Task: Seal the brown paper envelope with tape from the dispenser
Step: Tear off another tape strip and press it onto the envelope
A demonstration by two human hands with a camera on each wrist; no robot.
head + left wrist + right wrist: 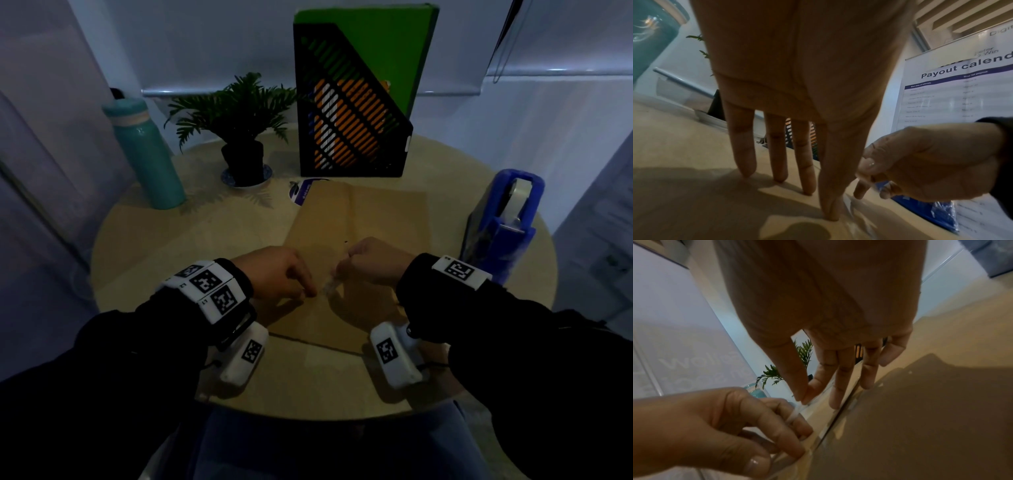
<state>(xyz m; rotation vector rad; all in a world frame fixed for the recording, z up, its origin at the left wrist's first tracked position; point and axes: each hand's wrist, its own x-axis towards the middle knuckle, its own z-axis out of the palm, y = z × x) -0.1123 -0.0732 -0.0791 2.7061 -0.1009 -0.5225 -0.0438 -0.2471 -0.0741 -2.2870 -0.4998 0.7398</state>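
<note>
transparent tape strip (pixel 329 287): blurred, edges indistinct | brown paper envelope (pixel 356 219): near portion covered by left hand (pixel 274 274) and right hand (pixel 373 262) | blue plastic tape dispenser (pixel 489 240): lower corner behind white marker wristband (pixel 460 272) | white wall poster (pixel 953 97): heading cropped at edge, rows illegible

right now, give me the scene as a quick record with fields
surface: round table
brown envelope: flat, centre of table
tape strip: short, clear, between the hands over the envelope
left hand: pinches one end, other fingertips on envelope
right hand: pinches the other end
tape dispenser: blue, right of envelope, untouched
behind: teal bottle, potted plant, black file holder
</note>
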